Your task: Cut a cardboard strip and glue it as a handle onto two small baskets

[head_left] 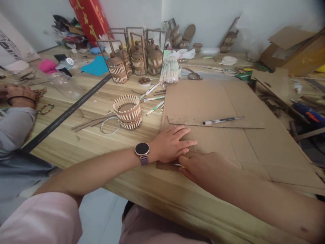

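My left hand, with a watch on its wrist, lies with fingers spread on the near left part of a large cardboard sheet. Right beside it, my right hand is closed round a small yellow tool at the sheet's near edge; most of the tool is hidden. A narrow cardboard strip and a pen rest on the sheet beyond my hands. Left of the sheet stands a round slatted basket, next to a pale ring.
Lidded baskets with tall handles stand at the back. Wrapped sticks lie near them. A cardboard box and a blue glue gun are on the right. Another person's hand is at the far left, beyond a black strip.
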